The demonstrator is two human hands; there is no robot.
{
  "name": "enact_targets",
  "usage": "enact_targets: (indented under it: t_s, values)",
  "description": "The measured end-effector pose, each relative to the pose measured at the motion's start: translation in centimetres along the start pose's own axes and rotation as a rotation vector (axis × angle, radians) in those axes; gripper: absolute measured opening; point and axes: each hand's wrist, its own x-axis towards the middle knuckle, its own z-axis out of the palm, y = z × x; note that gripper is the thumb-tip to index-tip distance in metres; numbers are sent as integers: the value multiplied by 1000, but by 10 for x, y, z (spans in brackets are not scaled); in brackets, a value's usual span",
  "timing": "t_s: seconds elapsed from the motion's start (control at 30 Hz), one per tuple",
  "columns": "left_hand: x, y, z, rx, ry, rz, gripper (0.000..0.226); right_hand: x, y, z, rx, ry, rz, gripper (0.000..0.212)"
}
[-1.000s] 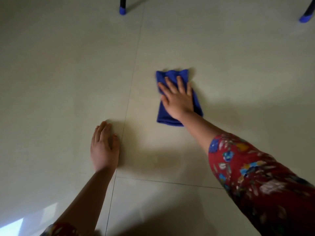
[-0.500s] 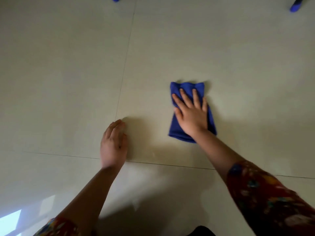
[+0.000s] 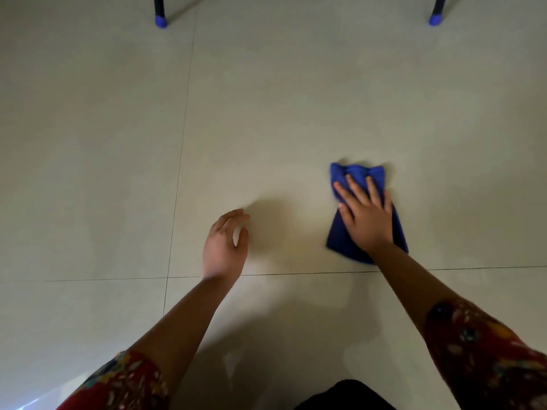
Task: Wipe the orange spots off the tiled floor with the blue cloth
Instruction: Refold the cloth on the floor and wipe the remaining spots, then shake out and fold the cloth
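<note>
The blue cloth [image 3: 359, 173], folded into a narrow pad, lies flat on the pale tiled floor [image 3: 266, 113] right of centre. My right hand [image 3: 365, 217] presses on it with fingers spread, covering its middle. My left hand [image 3: 226, 247] hovers or rests lightly to the left of the cloth, fingers loosely curled and apart, holding nothing. No orange spots show on the tiles around the cloth; any under it are hidden.
Two dark chair or table legs with blue caps stand at the far edge, one at upper left [image 3: 160, 20] and one at upper right [image 3: 436, 19]. Grout lines cross just below my hands. A dark shape [image 3: 344, 395] sits at the bottom edge.
My right hand has slid the cloth to the right and slightly nearer. My left hand has lifted off its flat press and shifted right, fingers now curled.
</note>
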Motion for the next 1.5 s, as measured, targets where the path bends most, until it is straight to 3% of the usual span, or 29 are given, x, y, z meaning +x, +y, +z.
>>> enact_targets:
  t_s: [0.17, 0.33, 0.4, 0.5, 0.6, 0.63, 0.73, 0.8, 0.87, 0.97, 1.1, 1.2, 1.3, 1.5]
  values:
    - [6, 24, 10, -126, -53, -93, 25, -13, -21, 4, 36, 53, 289, 55]
    - [1, 35, 10, -216, -178, -301, 24, -64, -87, 12, 229, 113, 110, 44]
    - [-3, 39, 6, -288, -260, -392, 21, -71, -113, -1, 564, 124, 154, 39]
    - [-2, 59, -8, -448, -454, -487, 40, -60, -139, -33, 1400, -46, 419, 35]
    - [7, 82, -36, -400, -527, -356, 46, -49, -142, -57, 2233, -204, 558, 47]
    - [10, 89, -49, -348, -536, -298, 41, -47, -141, -67, 2335, -232, 636, 47]
    - [17, 111, -87, -278, -594, -218, 47, -43, -146, -95, 2481, -289, 556, 26]
    - [23, 129, -107, -312, -636, -234, 58, -42, -155, -117, 2453, -257, 520, 36]
    - [27, 144, -122, -303, -654, -198, 43, -44, -166, -147, 2458, -277, 407, 51]
    - [36, 162, -138, -275, -570, -77, 21, -39, -170, -177, 2383, -201, 332, 50]
    - [46, 180, -166, -327, -512, 26, 19, -31, -155, -199, 1762, -9, 285, 40]
    - [53, 189, -177, -368, -521, 63, 8, -24, -139, -216, 1278, 126, -39, 58]
    - [59, 197, -183, -388, -524, 162, 4, -13, -131, -233, 855, 12, -193, 56]
    - [76, 183, -191, -529, -529, 287, 20, -5, -102, -254, 712, -482, -107, 33]
